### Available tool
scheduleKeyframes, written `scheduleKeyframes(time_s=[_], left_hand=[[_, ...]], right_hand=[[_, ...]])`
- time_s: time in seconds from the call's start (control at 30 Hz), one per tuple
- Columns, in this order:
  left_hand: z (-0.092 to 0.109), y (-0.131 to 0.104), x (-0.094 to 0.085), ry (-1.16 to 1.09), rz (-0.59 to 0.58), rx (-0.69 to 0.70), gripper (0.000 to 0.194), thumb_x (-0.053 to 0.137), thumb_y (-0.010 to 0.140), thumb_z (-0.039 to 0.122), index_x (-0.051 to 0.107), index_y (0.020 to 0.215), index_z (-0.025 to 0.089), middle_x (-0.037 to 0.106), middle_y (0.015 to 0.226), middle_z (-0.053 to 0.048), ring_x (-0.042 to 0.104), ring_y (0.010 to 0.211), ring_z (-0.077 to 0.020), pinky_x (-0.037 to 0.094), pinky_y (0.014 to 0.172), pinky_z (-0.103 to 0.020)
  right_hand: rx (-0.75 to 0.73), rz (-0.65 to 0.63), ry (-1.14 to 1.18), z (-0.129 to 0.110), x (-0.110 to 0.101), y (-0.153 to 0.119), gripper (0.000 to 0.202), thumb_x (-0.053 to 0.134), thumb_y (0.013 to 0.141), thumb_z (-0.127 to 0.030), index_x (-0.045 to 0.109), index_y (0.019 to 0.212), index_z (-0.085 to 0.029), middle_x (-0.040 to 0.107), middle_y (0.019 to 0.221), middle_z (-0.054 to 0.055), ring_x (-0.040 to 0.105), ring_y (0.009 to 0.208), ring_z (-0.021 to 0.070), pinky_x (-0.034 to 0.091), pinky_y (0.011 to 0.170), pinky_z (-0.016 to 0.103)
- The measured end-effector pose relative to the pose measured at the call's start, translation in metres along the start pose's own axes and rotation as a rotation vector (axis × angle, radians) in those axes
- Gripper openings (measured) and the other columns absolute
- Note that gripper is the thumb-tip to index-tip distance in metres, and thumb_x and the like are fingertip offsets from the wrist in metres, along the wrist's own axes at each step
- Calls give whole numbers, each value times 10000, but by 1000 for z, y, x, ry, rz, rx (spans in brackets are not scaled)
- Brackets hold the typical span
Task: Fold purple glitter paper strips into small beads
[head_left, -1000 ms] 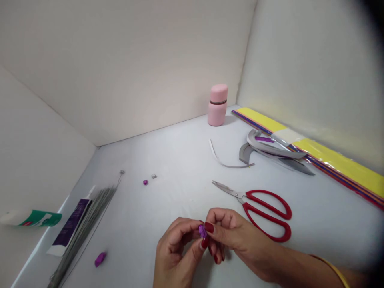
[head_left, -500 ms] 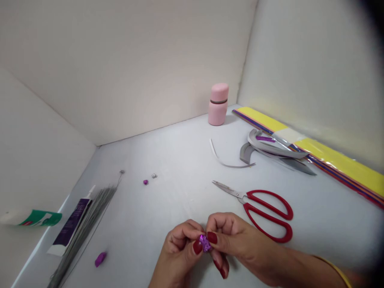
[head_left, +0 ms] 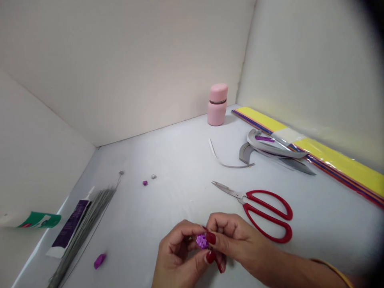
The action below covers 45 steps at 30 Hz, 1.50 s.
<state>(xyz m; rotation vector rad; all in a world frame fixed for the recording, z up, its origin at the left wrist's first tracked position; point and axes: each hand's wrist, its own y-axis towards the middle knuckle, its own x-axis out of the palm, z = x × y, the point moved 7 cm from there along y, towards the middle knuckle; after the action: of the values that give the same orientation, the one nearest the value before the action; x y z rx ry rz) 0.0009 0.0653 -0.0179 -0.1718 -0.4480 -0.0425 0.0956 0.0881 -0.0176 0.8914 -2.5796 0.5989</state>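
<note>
A small shiny purple piece [head_left: 202,241] is pinched between my two hands at the bottom centre. My left hand [head_left: 183,254] holds its left and lower side, with the thumb below it. Thumb and fingers of my right hand [head_left: 240,238] grip its right side. Just beyond my right hand lie scissors with red handles [head_left: 268,216], their blades slightly apart and pointing left. Another purple piece [head_left: 99,261] rests on the table to the left. Farther back are a tiny purple bit [head_left: 145,183] and a tiny silver bit [head_left: 153,176].
A pink bottle [head_left: 217,105] stands at the back. Grey curved strips [head_left: 270,149] lie beside packaged yellow sheets [head_left: 336,156] on the right. At left are a bundle of thin wires [head_left: 87,228], a purple tube [head_left: 72,226] and a green-and-white tube [head_left: 45,219].
My left thumb has moved from the left of the purple piece to below it, near my right fingers. The piece has turned and shifted slightly left.
</note>
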Motion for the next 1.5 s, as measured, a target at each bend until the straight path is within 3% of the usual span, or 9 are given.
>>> scheduleKeyframes(time_s=[0.1,0.17,0.27,0.43,0.53,0.73,1.0,1.27,1.5], left_hand=[[9,-3,-5,282,103,74,50,715,678,195,687,712,172,648,636,-13,607,576,-123,468,564,-215],[6,-4,-7,325,115,54,87,711,680,223,674,720,155,670,637,-37,616,580,-146,479,562,-236],[0,-2,-5,219,87,-14,109,707,686,226,645,729,148,701,640,-52,647,571,-175,503,565,-277],[0,0,7,19,13,-99,89,694,709,184,614,691,149,708,587,-29,663,561,-152,494,575,-241],[-4,-1,5,-18,32,-120,106,718,682,181,617,690,150,697,602,-25,648,564,-147,487,569,-248],[-11,0,-4,-25,88,-123,148,760,634,220,633,667,151,646,579,-1,596,543,-113,451,547,-216],[-2,-1,-13,83,252,-129,169,776,606,277,705,689,148,671,576,-6,574,551,-82,447,568,-152],[-1,-2,-9,81,281,-104,206,757,614,348,715,704,168,676,579,3,589,553,-90,466,568,-160],[-4,-4,-12,162,295,-112,158,767,610,294,704,631,150,673,572,-1,562,575,-87,427,570,-142]], right_hand=[[7,2,-54,1,-1,0,358,632,737,-459,485,658,-143,489,513,-48,427,446,55,331,452,175],[0,5,-95,0,-1,-1,367,616,745,-473,482,658,-142,477,514,-50,416,457,56,319,456,175],[-16,7,-136,-3,0,-2,378,596,752,-493,479,655,-147,464,517,-50,406,470,62,319,465,183],[-41,2,-196,-6,0,-3,370,554,784,-493,467,662,-155,445,534,-45,402,495,77,337,491,204],[-46,-13,-216,-7,2,-3,383,535,788,-512,463,666,-157,438,545,-42,399,503,83,331,495,212],[-75,-25,-190,-8,3,-3,362,534,800,-490,466,678,-156,433,565,-41,392,515,84,334,505,211],[-181,72,-237,-12,-7,-2,303,463,869,-415,500,727,-151,504,615,-12,452,544,92,361,521,210],[-225,96,-490,-19,-6,-4,221,462,862,-325,511,729,-156,511,614,-5,469,574,115,371,532,220],[-340,122,-748,-25,-4,-10,185,422,859,-243,490,706,-164,464,598,-23,409,546,107,340,512,215]])
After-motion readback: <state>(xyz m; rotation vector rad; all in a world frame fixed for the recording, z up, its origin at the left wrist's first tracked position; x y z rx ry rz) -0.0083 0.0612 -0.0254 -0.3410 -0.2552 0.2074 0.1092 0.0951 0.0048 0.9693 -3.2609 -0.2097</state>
